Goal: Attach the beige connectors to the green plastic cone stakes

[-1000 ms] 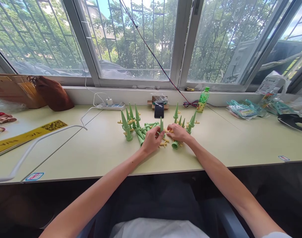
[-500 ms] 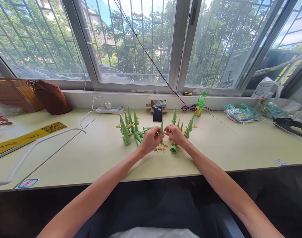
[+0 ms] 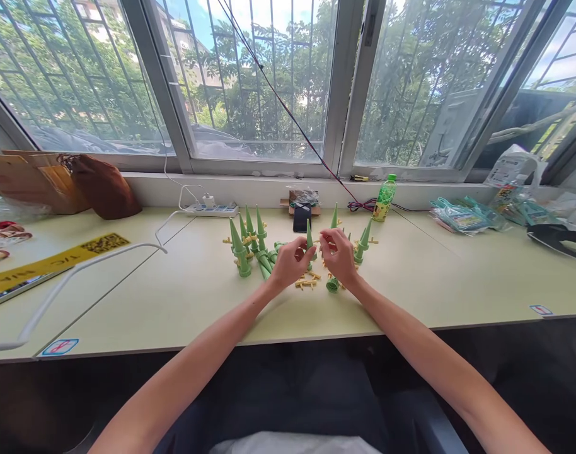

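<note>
A pointed green plastic cone [image 3: 309, 234] stands upright in my left hand [image 3: 292, 260], whose thumb and fingers are closed around its lower part. Just to its right, my right hand [image 3: 339, 255] has its fingertips pinched together. Whatever lies in that pinch is too small to make out. Below the hands, several yellow branched pegs [image 3: 307, 284] are scattered on the table. A green tube piece [image 3: 333, 285] lies under my right hand with its round end toward me. More green cones with yellow pegs stand at left [image 3: 241, 255] and right [image 3: 363, 243].
Behind the cones lies a black phone [image 3: 302, 217] against a small box. A green-capped drink bottle [image 3: 385, 198] and a power strip [image 3: 212, 209] stand along the window wall. Plastic packets [image 3: 462, 215] are at right; a brown pouch [image 3: 106, 188] and a white cable [image 3: 68, 274] are at left.
My right hand has drawn back slightly to the right and up from the cone, its fingers now more curled. My left hand keeps its hold on the cone.
</note>
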`<move>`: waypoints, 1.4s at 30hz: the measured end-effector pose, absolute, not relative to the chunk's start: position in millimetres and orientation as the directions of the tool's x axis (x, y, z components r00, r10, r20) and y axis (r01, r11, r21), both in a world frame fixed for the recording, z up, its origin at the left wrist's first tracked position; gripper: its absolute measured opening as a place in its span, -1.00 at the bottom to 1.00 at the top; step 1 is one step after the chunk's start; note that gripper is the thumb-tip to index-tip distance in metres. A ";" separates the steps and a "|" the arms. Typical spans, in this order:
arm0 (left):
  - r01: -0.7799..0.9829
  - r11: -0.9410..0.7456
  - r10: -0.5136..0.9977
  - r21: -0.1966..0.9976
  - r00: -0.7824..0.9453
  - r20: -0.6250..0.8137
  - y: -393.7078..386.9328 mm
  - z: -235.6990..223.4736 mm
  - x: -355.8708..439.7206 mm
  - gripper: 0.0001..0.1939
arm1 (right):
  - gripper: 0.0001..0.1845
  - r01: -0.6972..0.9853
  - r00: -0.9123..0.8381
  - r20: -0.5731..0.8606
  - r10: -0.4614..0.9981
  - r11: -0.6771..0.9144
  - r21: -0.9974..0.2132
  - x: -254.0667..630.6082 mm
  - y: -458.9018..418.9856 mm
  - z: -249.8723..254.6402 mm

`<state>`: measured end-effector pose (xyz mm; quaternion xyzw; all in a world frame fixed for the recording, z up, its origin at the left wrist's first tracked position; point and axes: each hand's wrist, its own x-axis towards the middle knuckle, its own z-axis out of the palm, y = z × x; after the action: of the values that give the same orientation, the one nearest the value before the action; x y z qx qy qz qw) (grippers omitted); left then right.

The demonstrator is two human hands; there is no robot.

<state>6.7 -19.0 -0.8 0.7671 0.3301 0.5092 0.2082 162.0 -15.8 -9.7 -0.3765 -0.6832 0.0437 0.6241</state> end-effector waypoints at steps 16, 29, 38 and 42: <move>0.029 -0.497 0.857 0.868 0.177 0.484 -21.6 0.5 4.8 -0.56 | -0.87 0.438 0.019 0.898 0.439 0.804 -0.403 152.0 -29.7 -9.7; 0.011 -0.485 0.864 0.875 0.163 0.477 -25.2 1.1 6.3 -0.62 | -0.89 0.446 0.028 0.898 0.439 0.798 -0.404 150.5 -31.9 -6.1; -0.066 -0.411 0.904 0.909 0.101 0.416 -28.9 6.7 8.5 -0.69 | -0.89 0.468 0.016 0.890 0.456 0.783 -0.410 151.6 -32.0 -4.0; -0.094 -0.390 0.913 0.916 0.093 0.398 -31.1 10.1 8.8 -0.67 | -0.89 0.467 -0.002 0.894 0.448 0.791 -0.395 151.6 -32.5 -3.5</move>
<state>8.8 -31.1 10.1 0.5986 0.3419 0.5803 0.4337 151.6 -32.5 -3.5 -0.3231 -0.7079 -0.0078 0.6280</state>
